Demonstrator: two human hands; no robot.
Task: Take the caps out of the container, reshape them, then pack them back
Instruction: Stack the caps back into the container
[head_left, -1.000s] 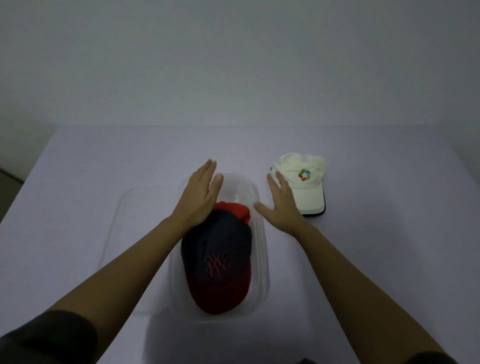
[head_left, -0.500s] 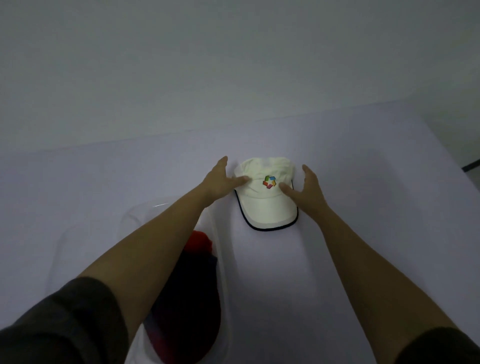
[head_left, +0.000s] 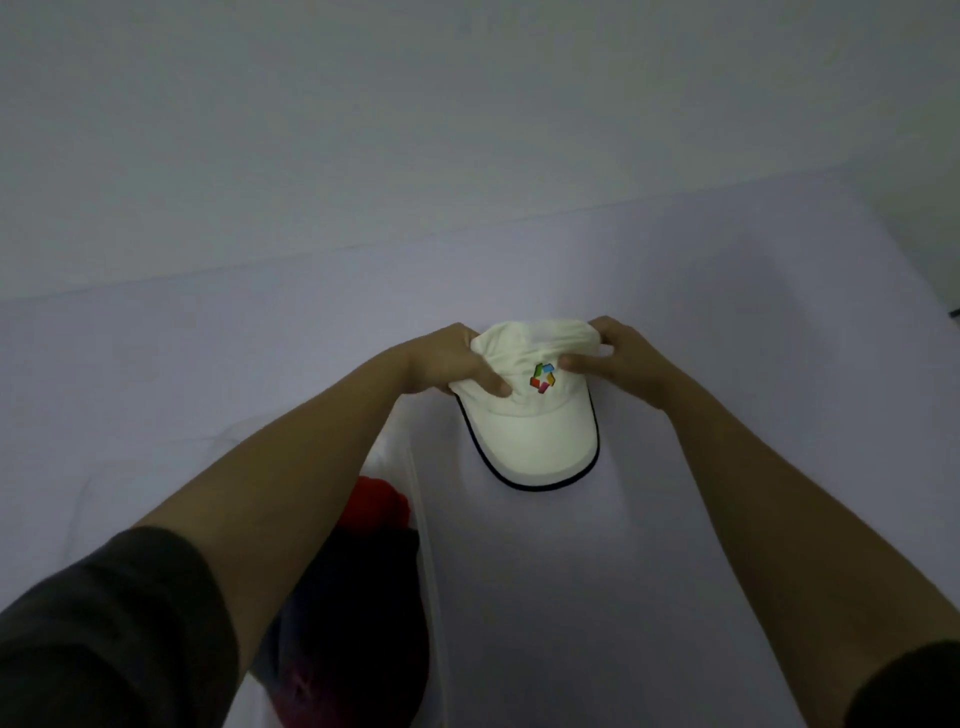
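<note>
On the table (head_left: 753, 322), a white cap (head_left: 535, 431) lies with its brim toward six o'clock. The left hand (head_left: 447, 364) grips its crown at nine o'clock, thumb on the front panel, and the right hand (head_left: 618, 364) pinches the crown at three o'clock. At seven o'clock from it sits a clear container (head_left: 425, 525), holding a dark-and-red cap (head_left: 374, 587) that is partly hidden by the left forearm.
</note>
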